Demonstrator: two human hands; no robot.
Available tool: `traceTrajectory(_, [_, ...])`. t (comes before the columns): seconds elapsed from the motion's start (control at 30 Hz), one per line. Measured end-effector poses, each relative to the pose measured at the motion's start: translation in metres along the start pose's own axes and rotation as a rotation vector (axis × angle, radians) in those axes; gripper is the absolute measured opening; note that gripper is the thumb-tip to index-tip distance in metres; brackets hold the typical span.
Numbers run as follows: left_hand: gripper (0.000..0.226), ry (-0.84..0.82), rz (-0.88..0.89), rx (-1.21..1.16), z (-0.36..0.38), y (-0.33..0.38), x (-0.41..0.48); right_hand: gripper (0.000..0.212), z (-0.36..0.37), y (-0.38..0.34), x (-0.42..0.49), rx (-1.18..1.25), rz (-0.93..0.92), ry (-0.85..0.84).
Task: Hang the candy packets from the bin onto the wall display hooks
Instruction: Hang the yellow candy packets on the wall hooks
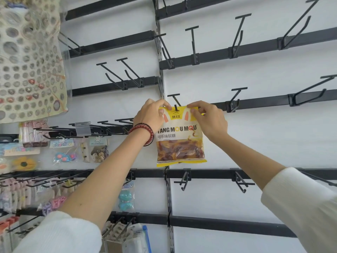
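Note:
A yellow and white candy packet [180,137] with brown sweets showing through its lower window hangs flat against the white wall. My left hand [151,115] pinches its top left corner, and my right hand [209,119] pinches its top right corner. The tip of a black display hook [175,101] pokes through the hole at the packet's top middle. The bin is out of view.
Rows of bare black hooks [237,96] stick out from black rails [255,103] across the right wall panel. Small packaged trinkets [96,150] hang on the lower left. A patterned sheet [31,57] hangs at the upper left.

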State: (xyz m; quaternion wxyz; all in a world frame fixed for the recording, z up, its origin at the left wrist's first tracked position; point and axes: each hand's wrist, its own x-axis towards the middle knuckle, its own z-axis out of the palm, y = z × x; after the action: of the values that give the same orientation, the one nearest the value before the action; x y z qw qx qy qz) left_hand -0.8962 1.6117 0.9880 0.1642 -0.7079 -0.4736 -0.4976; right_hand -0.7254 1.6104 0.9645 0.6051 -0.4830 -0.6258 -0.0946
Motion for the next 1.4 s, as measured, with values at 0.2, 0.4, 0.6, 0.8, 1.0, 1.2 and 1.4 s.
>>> traceTrajectory(0.2, [0.031,-0.019,0.176,0.321,0.012,0.002,-0.013,0.034,-0.001,0.01,-0.013,-0.406,-0.072,-0.1])
traceTrajectory(0.4, [0.05,-0.399,0.186,0.624,0.021,-0.01,-0.035,0.049,-0.015,0.019,-0.032,-0.851,-0.258,-0.439])
traceTrajectory(0.6, [0.041,-0.484,0.147,0.542,0.031,-0.022,-0.076,0.046,-0.019,0.019,-0.065,-0.912,-0.3,-0.508])
traceTrajectory(0.8, [0.024,-0.508,0.166,0.447,0.037,-0.036,-0.131,0.038,-0.014,0.025,-0.112,-0.822,-0.234,-0.642])
traceTrajectory(1.0, [0.021,-0.575,0.114,0.38,0.058,-0.05,-0.195,0.033,0.001,0.042,-0.176,-0.657,-0.143,-0.7])
traceTrajectory(1.2, [0.02,-0.665,-0.008,0.256,0.079,-0.06,-0.273,0.032,0.012,0.077,-0.264,-0.576,0.0,-0.799])
traceTrajectory(1.4, [0.023,-0.785,-0.063,0.268,0.099,-0.068,-0.366,0.03,0.005,0.119,-0.358,-0.565,0.181,-0.958])
